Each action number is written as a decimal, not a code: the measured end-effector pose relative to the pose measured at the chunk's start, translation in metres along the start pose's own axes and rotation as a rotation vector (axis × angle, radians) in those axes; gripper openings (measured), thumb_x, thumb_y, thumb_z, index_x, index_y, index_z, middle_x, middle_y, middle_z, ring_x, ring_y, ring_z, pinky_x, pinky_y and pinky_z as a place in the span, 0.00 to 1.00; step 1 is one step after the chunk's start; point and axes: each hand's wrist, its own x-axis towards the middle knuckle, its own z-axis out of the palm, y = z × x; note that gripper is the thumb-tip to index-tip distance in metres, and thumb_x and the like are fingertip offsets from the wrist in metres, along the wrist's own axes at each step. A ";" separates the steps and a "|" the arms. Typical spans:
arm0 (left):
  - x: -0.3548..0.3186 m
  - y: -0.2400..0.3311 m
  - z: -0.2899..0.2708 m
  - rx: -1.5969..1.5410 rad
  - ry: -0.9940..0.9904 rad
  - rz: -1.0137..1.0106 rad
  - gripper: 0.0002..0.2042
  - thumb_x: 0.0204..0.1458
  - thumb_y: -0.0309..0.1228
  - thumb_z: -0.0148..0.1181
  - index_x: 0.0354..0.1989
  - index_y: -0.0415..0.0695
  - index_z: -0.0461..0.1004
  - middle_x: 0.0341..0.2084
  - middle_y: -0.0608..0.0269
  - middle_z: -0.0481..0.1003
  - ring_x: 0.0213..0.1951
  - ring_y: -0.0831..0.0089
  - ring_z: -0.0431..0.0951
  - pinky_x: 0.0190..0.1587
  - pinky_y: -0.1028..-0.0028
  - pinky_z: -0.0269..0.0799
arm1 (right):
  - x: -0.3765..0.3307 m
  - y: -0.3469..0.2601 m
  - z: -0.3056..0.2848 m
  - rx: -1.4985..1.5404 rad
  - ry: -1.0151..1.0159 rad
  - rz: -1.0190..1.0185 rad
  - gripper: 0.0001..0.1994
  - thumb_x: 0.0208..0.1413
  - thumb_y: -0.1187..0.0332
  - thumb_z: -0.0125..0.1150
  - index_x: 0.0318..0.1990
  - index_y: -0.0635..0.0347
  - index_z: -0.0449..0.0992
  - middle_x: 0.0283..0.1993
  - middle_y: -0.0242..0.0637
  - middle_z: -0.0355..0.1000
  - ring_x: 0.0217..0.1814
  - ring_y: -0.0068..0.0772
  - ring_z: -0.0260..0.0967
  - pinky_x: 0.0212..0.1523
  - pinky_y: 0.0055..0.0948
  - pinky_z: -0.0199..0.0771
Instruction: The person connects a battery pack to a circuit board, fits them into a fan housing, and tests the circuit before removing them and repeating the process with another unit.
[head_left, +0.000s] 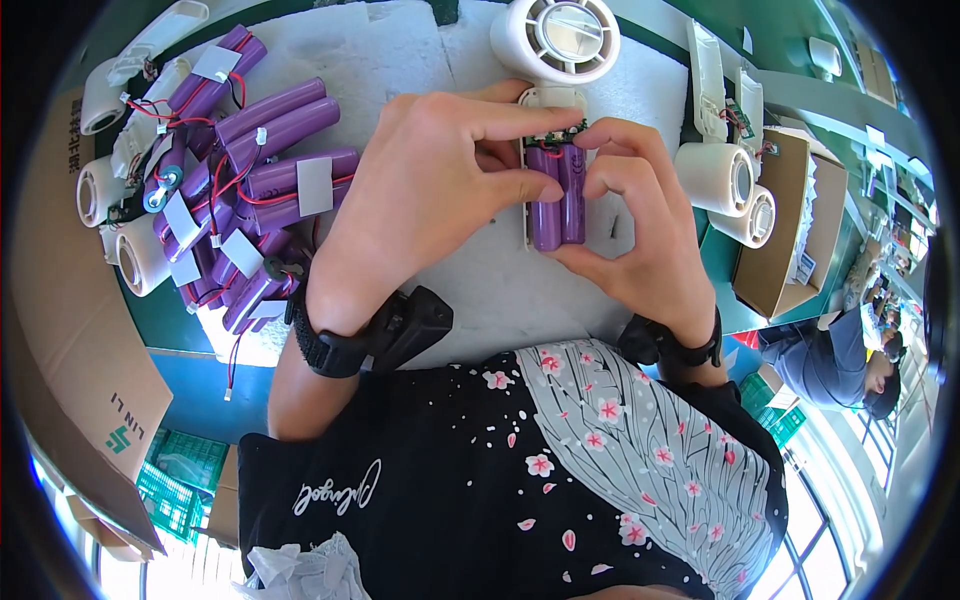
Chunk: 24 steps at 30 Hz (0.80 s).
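Observation:
A pack of two purple cylindrical batteries (pixel 546 222) lies in a narrow white plastic housing (pixel 527 228) in front of me. At the far end of the pack sits a small green circuit board (pixel 572 135), with a short red wire beside it. My left hand (pixel 430 165) is closed around the housing's left side, its thumb on the batteries and its index finger stretched across to the board. My right hand (pixel 650 205) spans the pack from the right, thumb at its near end and index fingertip by the board. The fingers partly hide the housing.
A heap of wired purple battery packs (pixel 280 115) lies on the left of the white foam sheet (pixel 470 300). A white round fan-like part (pixel 556 40) stands beyond my hands. More white housings (pixel 715 178) and an open cardboard box (pixel 780 225) are at right. Another person (pixel 840 360) sits farther right.

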 end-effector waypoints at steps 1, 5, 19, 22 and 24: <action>0.000 0.000 0.000 -0.002 -0.005 -0.023 0.23 0.43 0.16 0.67 0.52 0.44 0.77 0.41 0.56 0.79 0.32 0.81 0.78 0.39 0.78 0.79 | 0.000 0.001 0.000 -0.005 -0.011 0.006 0.30 0.26 0.79 0.77 0.40 0.56 0.65 0.54 0.44 0.64 0.46 0.41 0.69 0.45 0.33 0.75; 0.001 -0.001 0.001 0.009 -0.002 -0.060 0.23 0.43 0.17 0.68 0.52 0.43 0.78 0.31 0.61 0.79 0.31 0.82 0.77 0.38 0.79 0.77 | 0.006 0.001 0.001 -0.008 -0.038 0.053 0.32 0.26 0.78 0.78 0.43 0.57 0.66 0.54 0.43 0.63 0.48 0.42 0.69 0.44 0.33 0.77; 0.004 -0.007 0.005 -0.011 0.035 0.042 0.23 0.42 0.17 0.67 0.50 0.45 0.79 0.30 0.58 0.81 0.30 0.80 0.78 0.37 0.78 0.76 | -0.002 0.001 0.001 -0.101 0.008 -0.055 0.35 0.27 0.76 0.78 0.53 0.60 0.75 0.55 0.41 0.65 0.50 0.41 0.71 0.46 0.35 0.78; 0.004 -0.010 0.004 0.022 0.058 0.100 0.22 0.42 0.18 0.67 0.50 0.44 0.79 0.32 0.57 0.81 0.30 0.79 0.79 0.37 0.77 0.76 | -0.006 -0.002 0.009 -0.127 0.021 -0.039 0.36 0.27 0.76 0.78 0.54 0.61 0.74 0.56 0.41 0.65 0.50 0.41 0.71 0.46 0.35 0.78; 0.002 -0.009 0.008 0.035 0.076 0.132 0.22 0.42 0.18 0.67 0.49 0.44 0.79 0.33 0.57 0.80 0.30 0.78 0.79 0.37 0.77 0.77 | -0.009 -0.004 0.009 -0.145 0.024 -0.035 0.37 0.27 0.76 0.78 0.54 0.61 0.74 0.56 0.41 0.65 0.50 0.41 0.71 0.46 0.35 0.78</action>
